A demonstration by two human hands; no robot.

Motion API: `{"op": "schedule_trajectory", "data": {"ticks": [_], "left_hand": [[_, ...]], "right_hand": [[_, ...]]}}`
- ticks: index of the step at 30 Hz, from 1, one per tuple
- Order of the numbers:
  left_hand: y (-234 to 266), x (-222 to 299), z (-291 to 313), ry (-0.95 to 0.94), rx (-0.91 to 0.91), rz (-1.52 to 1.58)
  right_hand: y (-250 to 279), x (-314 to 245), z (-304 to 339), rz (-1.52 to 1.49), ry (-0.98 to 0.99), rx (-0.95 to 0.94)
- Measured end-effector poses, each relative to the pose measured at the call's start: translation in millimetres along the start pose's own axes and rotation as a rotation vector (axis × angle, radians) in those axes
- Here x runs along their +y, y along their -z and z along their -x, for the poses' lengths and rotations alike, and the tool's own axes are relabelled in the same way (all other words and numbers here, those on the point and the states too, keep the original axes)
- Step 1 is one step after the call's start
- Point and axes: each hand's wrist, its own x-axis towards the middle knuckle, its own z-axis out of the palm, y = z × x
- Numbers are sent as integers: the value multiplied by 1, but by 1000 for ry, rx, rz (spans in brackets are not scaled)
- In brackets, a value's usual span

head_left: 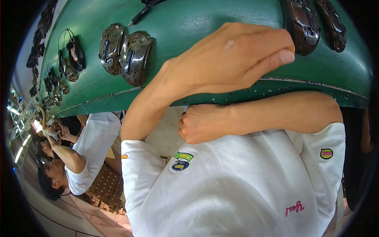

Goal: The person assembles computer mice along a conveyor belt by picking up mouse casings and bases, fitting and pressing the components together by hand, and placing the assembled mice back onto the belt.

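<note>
My left hand (233, 57) reaches across above the edge of the green worktable (189, 17), its back toward me. Its fingers are curled in with the thumb pressed along them; whatever they may hold is hidden. My right hand (203, 123) is a closed fist in front of my shirt, below the table edge, and its inside is hidden too. Beyond the left hand's fingers stand a glossy dark brown casing (302, 25) and a narrower one (332, 25). Left of the hand, two glossy brown oval casings (110, 49) (136, 58) lie side by side.
A black-handled tool (140, 15) with a thin metal tip and a cord lies at the back. Farther left are a casing with a wire loop (73, 53) and several more parts. Another person (92, 138) in white works at the left, near brown boxes (103, 183).
</note>
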Motion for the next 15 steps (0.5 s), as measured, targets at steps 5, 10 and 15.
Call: {"op": "schedule_trajectory", "data": {"ticks": [5,10,15], "left_hand": [[8,22,13,-8,-154,-146],[-10,54,32,-68,-311,-290],[-25,59,52,-178,-336,-506]], "right_hand": [[9,-39,151,164,-355,-172],[16,-54,101,445,-985,-497],[26,-40,9,650,-1575,-852]]}}
